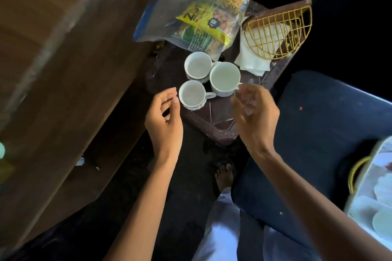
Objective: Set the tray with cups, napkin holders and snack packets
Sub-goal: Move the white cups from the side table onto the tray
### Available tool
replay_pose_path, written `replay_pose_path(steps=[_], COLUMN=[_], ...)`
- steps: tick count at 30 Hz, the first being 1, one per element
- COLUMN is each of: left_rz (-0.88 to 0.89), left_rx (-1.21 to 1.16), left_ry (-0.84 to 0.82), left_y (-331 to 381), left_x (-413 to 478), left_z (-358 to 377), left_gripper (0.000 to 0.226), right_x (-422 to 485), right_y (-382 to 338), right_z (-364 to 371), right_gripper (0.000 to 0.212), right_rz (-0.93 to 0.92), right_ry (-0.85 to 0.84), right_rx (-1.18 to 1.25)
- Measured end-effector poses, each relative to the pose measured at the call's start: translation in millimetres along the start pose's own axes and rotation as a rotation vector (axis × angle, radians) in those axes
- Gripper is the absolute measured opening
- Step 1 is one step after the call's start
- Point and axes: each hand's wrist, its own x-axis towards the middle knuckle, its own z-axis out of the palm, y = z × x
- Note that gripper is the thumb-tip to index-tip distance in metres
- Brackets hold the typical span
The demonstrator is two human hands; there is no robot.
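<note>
A dark brown tray holds three white cups: one at the back left, a larger one on the right and one at the front left. A clear bag of yellow and green snack packets lies over the tray's far left end. A gold wire napkin holder lies tilted at the far right with white napkins under it. My left hand hovers just left of the front cup, fingers loosely curled and empty. My right hand is blurred beside the large cup's handle, holding nothing visible.
A wooden surface fills the left side. A dark blue seat lies to the right, with a white basket and its yellow handle at the right edge. My bare foot rests on the dark floor below the tray.
</note>
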Motion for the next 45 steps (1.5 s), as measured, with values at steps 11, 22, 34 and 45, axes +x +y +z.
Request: replay_pose_path(steps=[11, 22, 34, 45], left_rz=[0.007, -0.022, -0.030, -0.148], left_rx=[-0.107, -0.090, -0.118, -0.098], left_ry=[-0.155, -0.217, -0.342, -0.560], left_y=[20.8, 20.1, 35.0, 41.5], left_x=[-5.5, -13.2, -47.0, -173.4], left_z=[39.2, 47.5, 77.4, 148.7], left_gripper=[0.019, 0.020, 0.027, 0.026], right_x=[33.1, 37.5, 0.3, -59.0], right_y=[23.0, 31.5, 49.0, 96.4], right_z=[-0.1, -7.6, -90.6, -220.0], right_gripper=[0.020, 0.014, 0.014, 0.010], right_rz=[-0.111, -0.054, -0.029, 0.024], right_ry=[-0.066, -0.007, 0.082, 0.100], right_rx=[-0.207, -0.017, 0.017, -0.170])
